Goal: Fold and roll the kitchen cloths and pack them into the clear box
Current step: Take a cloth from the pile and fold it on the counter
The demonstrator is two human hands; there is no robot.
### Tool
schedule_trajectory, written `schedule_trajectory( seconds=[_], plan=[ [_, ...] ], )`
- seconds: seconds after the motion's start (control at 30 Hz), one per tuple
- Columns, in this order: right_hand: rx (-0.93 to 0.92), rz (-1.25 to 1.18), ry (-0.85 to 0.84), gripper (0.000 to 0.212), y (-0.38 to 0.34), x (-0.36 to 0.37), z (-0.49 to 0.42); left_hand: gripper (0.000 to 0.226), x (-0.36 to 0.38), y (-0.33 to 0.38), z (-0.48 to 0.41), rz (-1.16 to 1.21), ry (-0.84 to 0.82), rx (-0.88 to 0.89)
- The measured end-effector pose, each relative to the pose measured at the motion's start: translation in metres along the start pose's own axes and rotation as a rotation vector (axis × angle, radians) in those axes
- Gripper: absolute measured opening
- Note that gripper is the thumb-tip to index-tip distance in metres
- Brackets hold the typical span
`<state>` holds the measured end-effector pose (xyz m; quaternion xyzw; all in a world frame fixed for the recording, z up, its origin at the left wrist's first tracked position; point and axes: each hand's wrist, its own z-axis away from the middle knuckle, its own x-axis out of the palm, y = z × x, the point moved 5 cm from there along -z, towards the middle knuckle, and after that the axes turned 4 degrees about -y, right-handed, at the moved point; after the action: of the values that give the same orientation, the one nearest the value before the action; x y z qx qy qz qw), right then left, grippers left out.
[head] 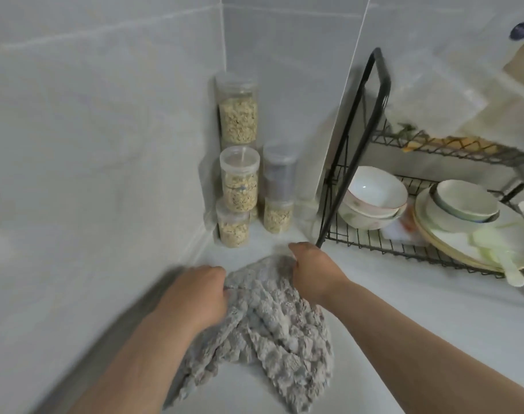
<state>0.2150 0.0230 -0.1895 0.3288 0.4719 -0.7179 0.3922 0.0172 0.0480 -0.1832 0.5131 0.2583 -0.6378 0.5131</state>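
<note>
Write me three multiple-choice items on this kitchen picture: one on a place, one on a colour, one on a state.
1. Where do the clear jars stand?
A) in a sink B) in the wall corner C) in a drawer
2. What colour is the cloth?
A) red B) green C) grey
3. What do the left hand and right hand do?
A) both grip the cloth B) both hang empty C) both hold a knife

Answers: 1 B, they are stacked where the tiled walls meet. 2 C, its nubbly fabric is grey. 3 A, each hand's fingers curl on the cloth's edge.
</note>
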Motion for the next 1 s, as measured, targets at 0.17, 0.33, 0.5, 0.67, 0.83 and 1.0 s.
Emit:
schedule_trajectory(
  seconds=[0.17, 0.33, 0.5, 0.67, 0.83, 1.0],
  plan=[
    [0.032, 0.067, 0.07, 0.011, 0.023, 0.022, -0.01, 0.01, 0.022, 0.001, -0.008, -0.104, 0.054, 0.025],
    [-0.076, 0.012, 0.257, 0.013, 0.031, 0.026, 0.002, 0.018, 0.023, 0.007, -0.007, -0.055, 0.137, 0.0],
    [-0.12, -0.156, 0.427, 0.004, 0.038, 0.014, 0.039, 0.026, 0.024, 0.009, 0.004, 0.133, 0.178, 0.044],
    [-0.141, -0.372, 0.588, 0.015, 0.047, -0.003, 0.102, 0.035, 0.012, 0.03, 0.043, 0.369, 0.112, 0.214],
    [-0.155, -0.562, 0.673, 0.007, 0.048, -0.012, 0.175, 0.013, 0.001, 0.044, 0.091, 0.459, 0.133, 0.337],
    [-0.152, -0.556, 0.714, 0.005, 0.048, -0.023, 0.232, 0.021, -0.02, 0.061, 0.131, 0.323, 0.348, 0.454]
  ],
)
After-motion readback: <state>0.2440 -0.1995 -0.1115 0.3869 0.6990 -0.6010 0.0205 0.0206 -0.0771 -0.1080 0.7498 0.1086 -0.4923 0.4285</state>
